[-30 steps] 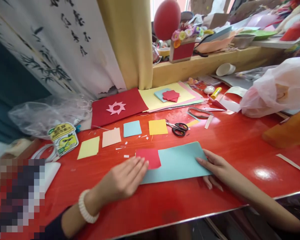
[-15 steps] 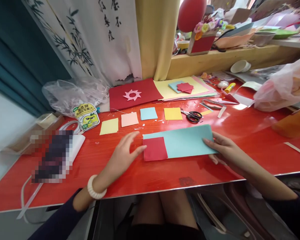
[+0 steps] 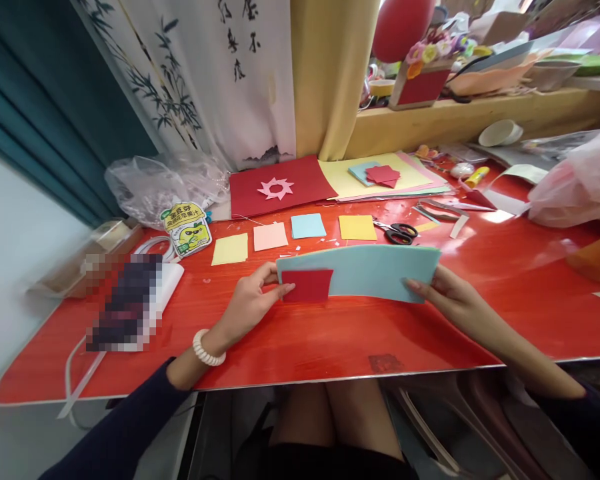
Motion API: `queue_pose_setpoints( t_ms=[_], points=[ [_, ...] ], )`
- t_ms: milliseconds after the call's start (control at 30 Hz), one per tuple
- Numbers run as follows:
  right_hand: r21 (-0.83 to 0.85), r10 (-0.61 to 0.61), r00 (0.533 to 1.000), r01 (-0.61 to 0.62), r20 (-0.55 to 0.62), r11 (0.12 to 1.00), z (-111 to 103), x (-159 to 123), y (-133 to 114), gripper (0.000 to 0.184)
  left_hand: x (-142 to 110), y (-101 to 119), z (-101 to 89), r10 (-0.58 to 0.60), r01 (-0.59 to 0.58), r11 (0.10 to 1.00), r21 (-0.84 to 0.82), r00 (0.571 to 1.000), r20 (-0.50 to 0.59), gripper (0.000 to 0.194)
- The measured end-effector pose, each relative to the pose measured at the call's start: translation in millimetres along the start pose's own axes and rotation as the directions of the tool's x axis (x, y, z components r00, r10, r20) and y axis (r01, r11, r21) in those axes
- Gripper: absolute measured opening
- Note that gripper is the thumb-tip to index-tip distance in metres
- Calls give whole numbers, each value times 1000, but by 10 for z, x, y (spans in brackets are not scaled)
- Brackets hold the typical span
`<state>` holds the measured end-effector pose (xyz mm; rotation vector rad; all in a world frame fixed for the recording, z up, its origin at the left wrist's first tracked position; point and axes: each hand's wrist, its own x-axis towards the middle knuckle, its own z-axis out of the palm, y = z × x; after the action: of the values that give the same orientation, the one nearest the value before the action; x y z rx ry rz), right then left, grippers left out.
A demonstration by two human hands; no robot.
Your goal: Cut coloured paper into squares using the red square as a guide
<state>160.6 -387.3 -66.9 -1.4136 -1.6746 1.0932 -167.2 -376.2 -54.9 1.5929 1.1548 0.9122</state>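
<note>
I hold a long light-blue paper sheet [image 3: 380,272] lifted off the red table [image 3: 330,333], tilted toward me. A small red paper square [image 3: 307,285] lies against its left end. My left hand [image 3: 253,300] pinches the sheet's left edge and the red square together, thumb in front. My right hand [image 3: 443,290] grips the sheet's right end from below. A white bead bracelet sits on my left wrist.
Yellow [image 3: 230,249], pink [image 3: 271,236], blue [image 3: 308,226] and orange-yellow [image 3: 357,227] squares lie in a row behind the sheet, with scissors [image 3: 397,232] to their right. Farther back are a dark red sheet with a pink star [image 3: 276,189], stacked coloured papers [image 3: 380,180] and a glue stick [image 3: 477,177]. Plastic bags sit at both sides.
The blue sheet lay flat on the table; now both hands have lifted it up on edge. My left hand closed onto its left end with the red square.
</note>
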Motion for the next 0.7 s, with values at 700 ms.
queue_pose_setpoints(
  t_ms=[700],
  points=[
    [41,33,999,-34,25,999,90,42,-11,32,-29,-139,-38,-91,84,992,92,993,79,34]
  ],
)
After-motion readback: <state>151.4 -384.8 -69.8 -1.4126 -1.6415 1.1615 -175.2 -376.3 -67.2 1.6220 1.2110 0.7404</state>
